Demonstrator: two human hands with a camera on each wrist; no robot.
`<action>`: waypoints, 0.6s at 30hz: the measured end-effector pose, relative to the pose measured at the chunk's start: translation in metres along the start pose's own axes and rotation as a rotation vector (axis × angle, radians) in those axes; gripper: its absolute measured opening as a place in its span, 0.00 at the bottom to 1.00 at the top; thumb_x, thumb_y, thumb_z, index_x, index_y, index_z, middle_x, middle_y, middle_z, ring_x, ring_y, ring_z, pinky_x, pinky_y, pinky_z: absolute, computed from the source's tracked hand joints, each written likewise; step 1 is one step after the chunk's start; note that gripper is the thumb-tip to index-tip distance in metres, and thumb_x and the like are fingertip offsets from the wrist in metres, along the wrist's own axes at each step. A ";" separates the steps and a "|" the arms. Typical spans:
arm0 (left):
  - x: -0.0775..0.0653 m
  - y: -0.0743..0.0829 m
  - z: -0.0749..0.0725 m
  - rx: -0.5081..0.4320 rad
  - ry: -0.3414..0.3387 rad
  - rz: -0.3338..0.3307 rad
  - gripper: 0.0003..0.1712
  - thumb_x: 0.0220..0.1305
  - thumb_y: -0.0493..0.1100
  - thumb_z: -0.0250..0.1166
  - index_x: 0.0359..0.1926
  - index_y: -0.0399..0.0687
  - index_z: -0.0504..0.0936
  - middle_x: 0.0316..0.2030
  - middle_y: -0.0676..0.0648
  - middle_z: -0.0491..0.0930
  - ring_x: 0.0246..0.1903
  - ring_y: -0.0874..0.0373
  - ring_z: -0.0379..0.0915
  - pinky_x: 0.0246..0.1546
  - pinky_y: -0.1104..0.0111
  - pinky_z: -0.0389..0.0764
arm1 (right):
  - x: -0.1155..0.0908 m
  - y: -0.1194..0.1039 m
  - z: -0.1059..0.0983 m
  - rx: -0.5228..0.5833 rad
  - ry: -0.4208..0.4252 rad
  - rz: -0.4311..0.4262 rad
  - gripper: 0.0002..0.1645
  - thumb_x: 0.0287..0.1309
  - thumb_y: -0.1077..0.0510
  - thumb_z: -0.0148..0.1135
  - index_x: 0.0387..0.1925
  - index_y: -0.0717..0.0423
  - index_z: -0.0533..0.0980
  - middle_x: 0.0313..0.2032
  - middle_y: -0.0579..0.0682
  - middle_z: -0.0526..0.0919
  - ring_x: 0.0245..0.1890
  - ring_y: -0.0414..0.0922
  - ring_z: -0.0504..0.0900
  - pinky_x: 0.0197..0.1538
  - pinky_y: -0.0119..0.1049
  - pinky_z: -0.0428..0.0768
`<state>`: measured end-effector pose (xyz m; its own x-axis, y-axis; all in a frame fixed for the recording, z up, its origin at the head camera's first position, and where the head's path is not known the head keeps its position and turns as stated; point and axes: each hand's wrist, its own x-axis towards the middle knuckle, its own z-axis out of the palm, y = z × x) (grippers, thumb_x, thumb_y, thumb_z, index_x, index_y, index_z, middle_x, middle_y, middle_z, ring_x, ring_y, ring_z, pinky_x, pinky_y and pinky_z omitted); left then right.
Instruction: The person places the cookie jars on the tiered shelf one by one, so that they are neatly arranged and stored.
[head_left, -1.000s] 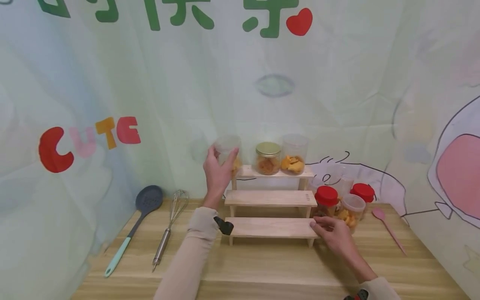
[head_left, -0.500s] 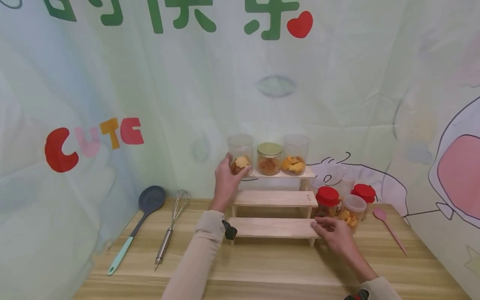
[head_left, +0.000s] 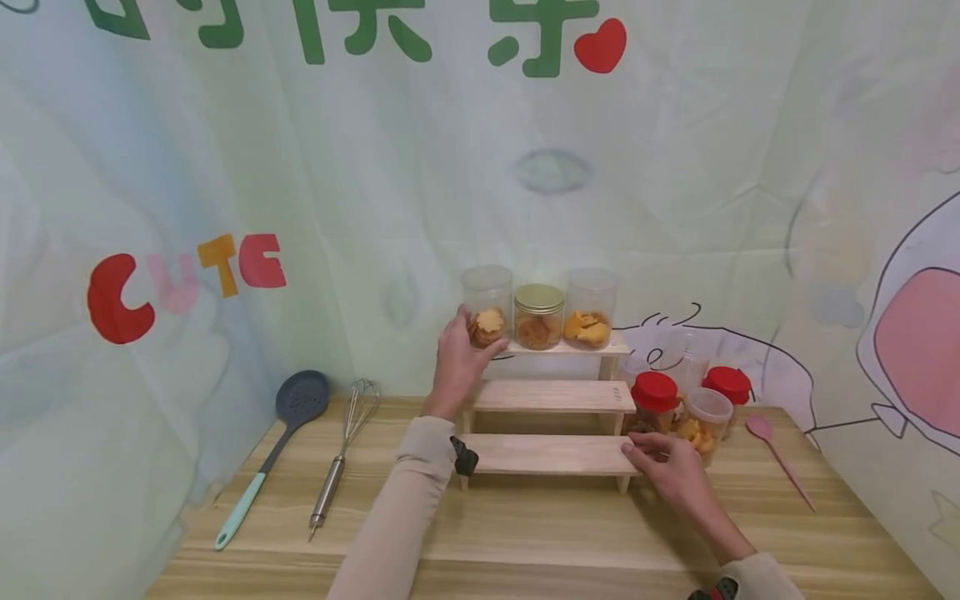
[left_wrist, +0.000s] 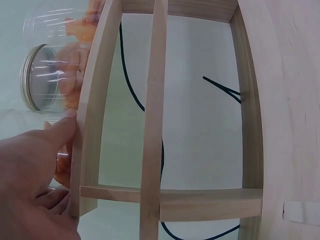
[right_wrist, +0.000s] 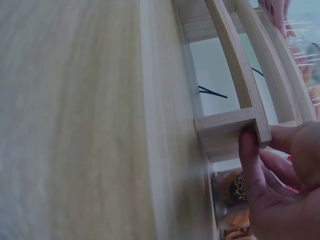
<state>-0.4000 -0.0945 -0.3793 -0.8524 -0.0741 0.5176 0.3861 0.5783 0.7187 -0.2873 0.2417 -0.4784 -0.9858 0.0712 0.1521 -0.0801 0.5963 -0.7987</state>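
Observation:
On the left end of the top tier of a three-tier wooden stand point(head_left: 551, 454) sits a clear jar point(head_left: 489, 287) of flower-shaped cookies. My left hand point(head_left: 459, 362) grips this jar low down, thumb across its front and fingers at its left side. Beside it on the same tier stand a gold-lidded jar point(head_left: 538, 312) and another clear jar point(head_left: 591, 304) with orange snacks. My right hand point(head_left: 671, 467) pinches the right end of the stand's lowest tier; in the right wrist view the fingers point(right_wrist: 250, 160) press on that board's end.
Right of the stand are red-lidded jars point(head_left: 654, 393) and a clear-lidded jar point(head_left: 705, 421) with orange snacks. A pink spoon point(head_left: 780, 462) lies farther right. On the left lie a slotted turner point(head_left: 277, 442) and a whisk point(head_left: 341, 458). A printed cloth point(head_left: 375, 183) hangs behind.
My left hand has brought the cookie jar right and down onto the top tier, then slid it slightly right, close to the gold-lidded jar. My right hand has stayed on the stand.

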 end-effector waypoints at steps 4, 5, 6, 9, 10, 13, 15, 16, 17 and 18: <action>-0.001 0.002 -0.001 0.023 -0.016 -0.014 0.61 0.65 0.53 0.80 0.85 0.35 0.54 0.73 0.33 0.74 0.75 0.39 0.71 0.75 0.48 0.74 | 0.001 0.000 0.000 -0.010 -0.003 0.002 0.28 0.71 0.45 0.73 0.59 0.62 0.86 0.45 0.55 0.94 0.45 0.43 0.87 0.39 0.28 0.81; -0.001 0.003 -0.001 0.026 -0.019 -0.020 0.62 0.65 0.53 0.80 0.85 0.34 0.52 0.75 0.32 0.73 0.76 0.39 0.70 0.76 0.48 0.73 | 0.002 0.000 0.000 -0.011 -0.002 0.004 0.28 0.71 0.45 0.73 0.59 0.62 0.86 0.45 0.55 0.94 0.45 0.43 0.87 0.39 0.28 0.81; -0.002 0.003 -0.001 0.028 -0.019 -0.022 0.63 0.65 0.53 0.80 0.85 0.33 0.51 0.75 0.32 0.72 0.76 0.39 0.69 0.76 0.48 0.73 | 0.001 0.000 0.000 -0.010 -0.004 0.007 0.28 0.71 0.45 0.73 0.59 0.62 0.86 0.45 0.55 0.94 0.45 0.43 0.86 0.38 0.28 0.81; -0.002 0.003 0.000 0.036 -0.020 -0.030 0.64 0.65 0.54 0.80 0.85 0.33 0.50 0.76 0.32 0.71 0.77 0.39 0.68 0.77 0.48 0.72 | 0.001 -0.001 -0.001 -0.001 -0.010 0.015 0.28 0.70 0.45 0.74 0.60 0.62 0.86 0.46 0.56 0.93 0.45 0.44 0.86 0.38 0.28 0.81; -0.002 0.003 0.001 0.039 -0.019 -0.032 0.64 0.65 0.54 0.80 0.85 0.32 0.50 0.76 0.32 0.71 0.77 0.39 0.68 0.77 0.48 0.72 | 0.000 -0.001 -0.001 0.001 -0.010 0.021 0.28 0.70 0.45 0.74 0.60 0.62 0.86 0.46 0.56 0.93 0.45 0.44 0.86 0.38 0.28 0.81; -0.002 0.003 0.002 0.038 -0.016 -0.042 0.64 0.66 0.54 0.80 0.85 0.33 0.49 0.77 0.32 0.69 0.78 0.38 0.67 0.77 0.48 0.72 | 0.000 -0.002 -0.001 0.004 -0.014 0.023 0.29 0.70 0.45 0.74 0.60 0.62 0.85 0.46 0.56 0.93 0.45 0.44 0.87 0.38 0.28 0.81; -0.003 0.001 0.002 0.038 -0.005 -0.037 0.64 0.66 0.54 0.80 0.85 0.33 0.50 0.77 0.31 0.69 0.78 0.38 0.67 0.77 0.47 0.72 | 0.000 -0.002 -0.001 0.008 -0.011 0.020 0.28 0.70 0.46 0.74 0.60 0.62 0.86 0.46 0.56 0.93 0.45 0.44 0.86 0.38 0.28 0.81; -0.003 0.001 0.003 0.035 0.004 -0.033 0.64 0.65 0.54 0.80 0.85 0.32 0.50 0.77 0.31 0.69 0.78 0.37 0.67 0.77 0.47 0.72 | 0.001 -0.001 -0.001 0.009 -0.009 0.018 0.28 0.70 0.46 0.74 0.59 0.62 0.86 0.45 0.56 0.93 0.44 0.44 0.86 0.38 0.28 0.81; -0.004 0.000 0.003 0.031 0.013 -0.029 0.64 0.65 0.54 0.80 0.85 0.32 0.51 0.77 0.31 0.69 0.78 0.37 0.67 0.77 0.47 0.71 | 0.001 -0.001 -0.001 0.010 -0.008 0.011 0.28 0.70 0.46 0.74 0.59 0.63 0.86 0.45 0.55 0.93 0.44 0.44 0.86 0.38 0.28 0.81; -0.005 -0.001 0.003 0.030 0.024 -0.020 0.64 0.65 0.55 0.80 0.85 0.32 0.51 0.77 0.31 0.69 0.77 0.37 0.67 0.77 0.47 0.72 | 0.001 -0.001 -0.001 0.010 -0.005 0.009 0.28 0.70 0.46 0.74 0.59 0.62 0.86 0.44 0.55 0.93 0.44 0.43 0.86 0.37 0.28 0.81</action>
<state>-0.3966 -0.0925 -0.3837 -0.8513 -0.1051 0.5141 0.3577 0.6006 0.7151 -0.2881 0.2417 -0.4765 -0.9873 0.0722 0.1417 -0.0727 0.5874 -0.8061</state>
